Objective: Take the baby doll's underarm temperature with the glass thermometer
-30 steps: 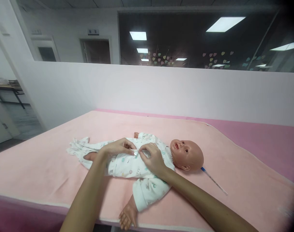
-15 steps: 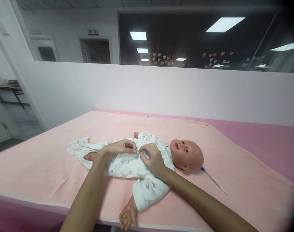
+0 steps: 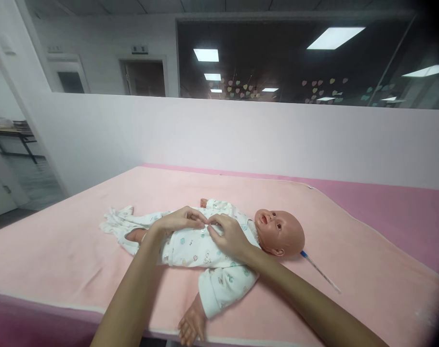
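Observation:
A baby doll (image 3: 281, 232) lies on its back with its head to the right, dressed in a white printed outfit (image 3: 190, 250). My left hand (image 3: 183, 220) rests over the doll's belly, its fingertips pinched on the front of the outfit. My right hand (image 3: 228, 235) meets it from the chest side, thumb and fingers also closed on the cloth. A small round fastener (image 3: 204, 229) shows between the two sets of fingertips. The doll's bare leg (image 3: 136, 235) shows through an opening in the trousers.
The doll lies on a pink padded mat (image 3: 71, 241). A thin stick with a blue end (image 3: 321, 273), perhaps a thermometer, lies beside its head. The doll's near hand (image 3: 193, 324) reaches the mat's front edge. Behind stands a white partition (image 3: 241, 140) below a dark window.
My fingertips have come closer together on the outfit's front, and the fastener now shows more plainly. The doll and the stick stay in place.

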